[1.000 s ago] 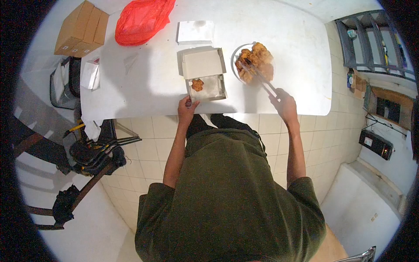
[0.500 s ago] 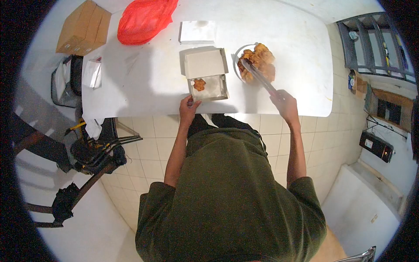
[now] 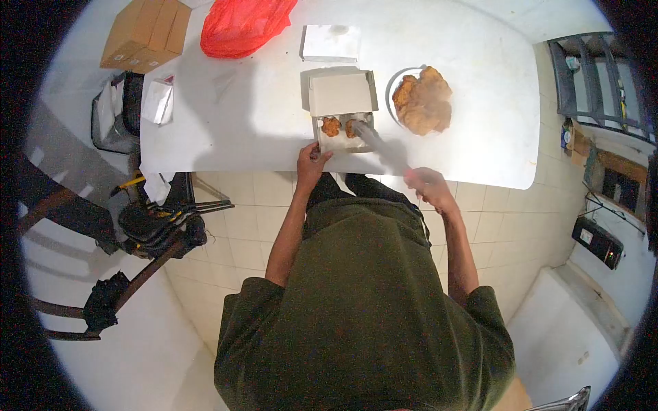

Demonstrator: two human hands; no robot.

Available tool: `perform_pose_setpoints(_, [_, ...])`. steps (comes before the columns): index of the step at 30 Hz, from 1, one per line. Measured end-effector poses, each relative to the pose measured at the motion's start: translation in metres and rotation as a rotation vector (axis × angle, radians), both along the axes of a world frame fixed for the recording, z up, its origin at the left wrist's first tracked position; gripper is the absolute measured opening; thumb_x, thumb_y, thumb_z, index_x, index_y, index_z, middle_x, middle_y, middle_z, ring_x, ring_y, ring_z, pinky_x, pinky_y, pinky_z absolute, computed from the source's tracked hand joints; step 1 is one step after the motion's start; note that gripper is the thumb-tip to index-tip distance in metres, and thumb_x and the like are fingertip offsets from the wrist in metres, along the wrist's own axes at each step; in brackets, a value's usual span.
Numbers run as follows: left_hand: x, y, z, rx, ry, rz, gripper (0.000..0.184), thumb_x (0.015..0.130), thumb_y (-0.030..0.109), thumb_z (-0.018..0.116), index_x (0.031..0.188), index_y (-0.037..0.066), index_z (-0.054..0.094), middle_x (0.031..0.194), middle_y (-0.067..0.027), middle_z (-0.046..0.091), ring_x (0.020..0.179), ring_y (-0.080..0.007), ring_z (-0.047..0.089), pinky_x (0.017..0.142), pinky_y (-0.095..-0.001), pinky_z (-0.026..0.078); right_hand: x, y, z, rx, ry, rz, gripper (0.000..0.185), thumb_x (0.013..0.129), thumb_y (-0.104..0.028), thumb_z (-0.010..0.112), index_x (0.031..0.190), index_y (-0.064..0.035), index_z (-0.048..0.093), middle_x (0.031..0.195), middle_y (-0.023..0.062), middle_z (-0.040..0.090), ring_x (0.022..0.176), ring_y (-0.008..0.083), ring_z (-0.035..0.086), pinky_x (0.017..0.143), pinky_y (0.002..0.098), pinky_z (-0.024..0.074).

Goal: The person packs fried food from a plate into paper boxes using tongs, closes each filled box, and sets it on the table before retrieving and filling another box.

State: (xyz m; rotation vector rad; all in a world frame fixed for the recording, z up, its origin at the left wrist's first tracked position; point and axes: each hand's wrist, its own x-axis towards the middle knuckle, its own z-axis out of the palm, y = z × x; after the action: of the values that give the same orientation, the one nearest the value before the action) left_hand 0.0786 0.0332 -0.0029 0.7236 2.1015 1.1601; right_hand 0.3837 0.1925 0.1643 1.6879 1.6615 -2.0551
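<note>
An open cardboard food box (image 3: 341,94) lies near the table's front edge, its lid folded back. One piece of fried chicken (image 3: 330,126) sits in its left part. My left hand (image 3: 312,164) grips the box's front left corner, fingers closed. With my right hand (image 3: 433,189) I hold tongs (image 3: 385,149), blurred by motion, pointing left into the box. At their tips is a second piece of fried chicken (image 3: 351,129), just right of the first; whether it touches the bottom I cannot tell. Further right, a white plate (image 3: 392,96) bears a heap of fried chicken (image 3: 425,106).
Behind the open box lies a closed white box (image 3: 330,43). A red plastic bag (image 3: 243,27) and a brown carton (image 3: 145,38) are at the back left. A silver packet (image 3: 159,101) lies by the table's left edge, beside a black bin (image 3: 130,109).
The tongs have swung left from the heap on the plate into the box, bringing a second piece of fried chicken. My left hand stays on the box corner. The view has shifted slightly.
</note>
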Motion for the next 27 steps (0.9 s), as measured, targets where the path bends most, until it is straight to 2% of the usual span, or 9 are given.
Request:
perform_pose_setpoints(6, [-0.003,0.001,0.002,-0.043,0.032,-0.026,0.057,0.077,0.035,0.085,0.117,0.0,0.066,0.104,-0.0136,0.064,0.092,-0.0228,0.064,0.083,-0.0358,0.053,-0.03,-0.017,-0.036,0.009,-0.047,-0.01,0.044,0.084,-0.038,0.079,0.101,0.001,0.069,0.072,0.0016,0.061,0.055,0.0088,0.052,0.05,0.0253,0.0423])
perform_pose_setpoints(8, [-0.002,0.002,0.001,-0.068,0.042,-0.036,0.057,0.077,0.035,0.085,0.117,0.0,0.066,0.105,-0.0135,0.064,0.092,-0.0228,0.064,0.082,-0.0358,0.053,-0.028,-0.021,-0.044,0.048,-0.033,-0.023,0.047,0.083,-0.039,0.079,0.102,0.0024,0.068,0.076,0.0056,0.063,0.057,0.0106,0.054,0.054,0.0276,0.0462])
perform_pose_setpoints(10, [-0.002,0.002,-0.002,-0.09,0.033,-0.034,0.057,0.077,0.035,0.085,0.117,0.0,0.066,0.105,-0.0133,0.064,0.09,-0.0227,0.063,0.082,-0.0357,0.053,-0.031,-0.022,-0.022,0.106,-0.084,-0.005,0.049,0.083,-0.04,0.079,0.103,0.0031,0.068,0.078,0.0086,0.065,0.06,0.0132,0.056,0.057,0.0301,0.0487])
perform_pose_setpoints(13, [-0.002,-0.001,-0.011,-0.06,-0.052,-0.001,0.055,0.077,0.034,0.085,0.117,0.001,0.066,0.104,-0.0127,0.063,0.089,-0.0226,0.062,0.081,-0.0358,0.052,-0.021,-0.022,0.012,0.406,-0.206,0.088,0.051,0.082,-0.04,0.079,0.108,0.003,0.067,0.081,0.0136,0.068,0.067,0.0205,0.063,0.064,0.0357,0.052])
perform_pose_setpoints(16, [-0.002,0.002,0.005,-0.081,0.022,-0.036,0.054,0.077,0.033,0.085,0.117,0.002,0.066,0.104,-0.012,0.062,0.089,-0.0222,0.062,0.081,-0.0353,0.052,-0.008,-0.007,0.054,0.548,-0.341,0.108,0.051,0.081,-0.038,0.079,0.11,0.0018,0.066,0.083,0.0175,0.069,0.075,0.0293,0.068,0.068,0.0403,0.053])
perform_pose_setpoints(20, [-0.003,-0.001,-0.01,-0.033,-0.025,-0.031,0.054,0.078,0.031,0.084,0.119,0.001,0.065,0.104,-0.0119,0.062,0.089,-0.0213,0.061,0.081,-0.0348,0.052,0.002,0.023,0.069,0.779,-0.491,0.023,0.044,0.082,-0.035,0.077,0.103,0.0016,0.065,0.081,0.0189,0.068,0.073,0.0358,0.068,0.066,0.0436,0.0528])
perform_pose_setpoints(22, [-0.007,-0.004,-0.017,-0.018,-0.053,-0.06,0.056,0.079,0.031,0.084,0.121,0.0,0.064,0.106,-0.0126,0.062,0.09,-0.021,0.061,0.082,-0.0346,0.052,0.004,0.038,0.053,0.695,-0.501,-0.091,0.044,0.081,-0.038,0.077,0.095,0.0022,0.064,0.079,0.0207,0.068,0.073,0.0369,0.068,0.066,0.0445,0.0526])
perform_pose_setpoints(25, [-0.007,-0.001,-0.012,-0.09,-0.019,-0.044,0.061,0.078,0.033,0.084,0.122,-0.002,0.062,0.108,-0.014,0.063,0.09,-0.0212,0.062,0.082,-0.0353,0.052,-0.007,0.055,0.045,0.555,-0.609,-0.114,0.047,0.08,-0.042,0.076,0.087,0.0028,0.063,0.078,0.0227,0.068,0.073,0.0376,0.068,0.066,0.045,0.0527])
perform_pose_setpoints(27, [-0.005,0.0,-0.003,-0.108,-0.062,-0.044,0.062,0.077,0.034,0.085,0.123,-0.003,0.062,0.109,-0.0149,0.063,0.09,-0.0217,0.062,0.082,-0.0354,0.053,-0.008,0.06,0.03,0.571,-0.59,-0.103,0.049,0.08,-0.044,0.076,0.084,0.0031,0.063,0.078,0.0237,0.068,0.073,0.0383,0.068,0.066,0.0451,0.053])
